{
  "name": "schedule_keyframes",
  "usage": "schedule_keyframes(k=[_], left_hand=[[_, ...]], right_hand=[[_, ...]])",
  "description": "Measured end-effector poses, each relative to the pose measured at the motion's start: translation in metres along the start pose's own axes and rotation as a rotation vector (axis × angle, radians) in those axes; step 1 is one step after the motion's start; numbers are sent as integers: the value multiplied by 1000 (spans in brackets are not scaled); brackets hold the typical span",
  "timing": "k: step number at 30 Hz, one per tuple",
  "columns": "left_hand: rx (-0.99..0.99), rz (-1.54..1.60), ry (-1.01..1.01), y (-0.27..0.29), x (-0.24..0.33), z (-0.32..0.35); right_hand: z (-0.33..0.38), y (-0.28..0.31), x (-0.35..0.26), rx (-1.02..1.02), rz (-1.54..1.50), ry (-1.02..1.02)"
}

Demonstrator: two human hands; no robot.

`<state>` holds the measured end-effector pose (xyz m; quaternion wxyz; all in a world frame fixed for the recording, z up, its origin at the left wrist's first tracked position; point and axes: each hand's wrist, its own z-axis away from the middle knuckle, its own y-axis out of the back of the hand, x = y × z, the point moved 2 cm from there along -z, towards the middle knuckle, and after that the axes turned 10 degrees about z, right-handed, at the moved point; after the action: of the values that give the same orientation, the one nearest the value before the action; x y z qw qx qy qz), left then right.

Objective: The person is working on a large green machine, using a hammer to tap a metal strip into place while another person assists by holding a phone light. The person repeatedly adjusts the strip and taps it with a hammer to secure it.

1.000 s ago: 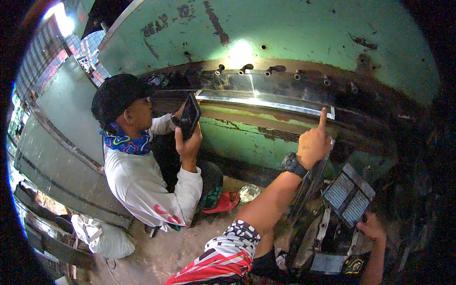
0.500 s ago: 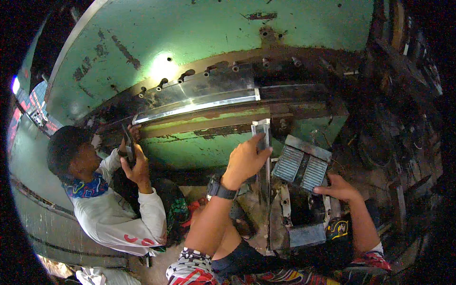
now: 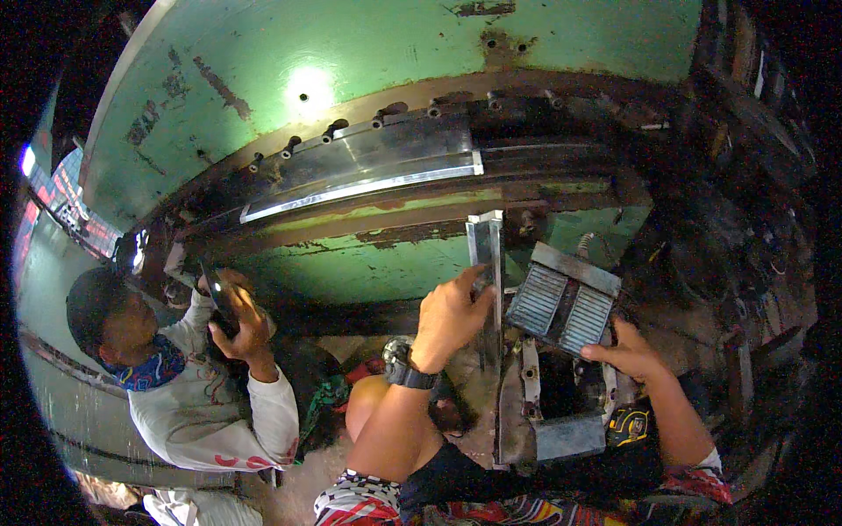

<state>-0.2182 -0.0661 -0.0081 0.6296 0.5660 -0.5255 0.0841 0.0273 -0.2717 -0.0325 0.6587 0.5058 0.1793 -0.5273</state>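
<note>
My left hand (image 3: 449,317) has its fingers curled onto a long, upright metal bar (image 3: 487,248), gripping it a little below its top end. The bar runs down past my hand toward the floor. To the right of it, my right hand (image 3: 638,355) holds a tilted grey metal block (image 3: 568,298) by its lower right corner. Two ribbed panels with a dark gap between them make up its face, and a plain strip lies along its upper edge. The thumb shows in front; the other fingers are mostly hidden behind the block.
A co-worker (image 3: 210,399) crouches at the left, holding a dark flat device (image 3: 224,309). A shiny metal strip (image 3: 364,186) lies along the green machine (image 3: 395,263) ahead. Below the block stands a metal frame (image 3: 570,437) with a dark opening. Dark clutter fills the right side.
My left hand has slid slightly down the bar. The ribbed block sits a little farther right. The co-worker's hands and device have moved left and down, away from the shiny strip's end.
</note>
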Motion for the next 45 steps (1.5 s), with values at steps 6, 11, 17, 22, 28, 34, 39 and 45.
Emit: schedule_keyframes(k=[6,11,17,22,28,34,39,45], left_hand=[[-29,-55,40,-5,4,-3],[-22,-36,13,-7,6,-1],[-42,-21,34,-10,-3,-6],[-67,-34,29,-14,-5,-9],[-80,-35,35,-7,1,-7],[-108,-46,42,-5,10,-5],[-86,-52,20,-6,2,-6],[-55,-26,-5,-1,8,-3]], right_hand=[[-14,3,35,65,114,-18],[-12,4,32,27,17,17],[-28,-2,55,123,-14,7],[-24,-2,39,74,-73,98],[-16,0,39,100,30,58],[-13,2,41,62,-28,86],[-15,6,50,61,70,-33],[-7,-1,30,73,-38,-20]])
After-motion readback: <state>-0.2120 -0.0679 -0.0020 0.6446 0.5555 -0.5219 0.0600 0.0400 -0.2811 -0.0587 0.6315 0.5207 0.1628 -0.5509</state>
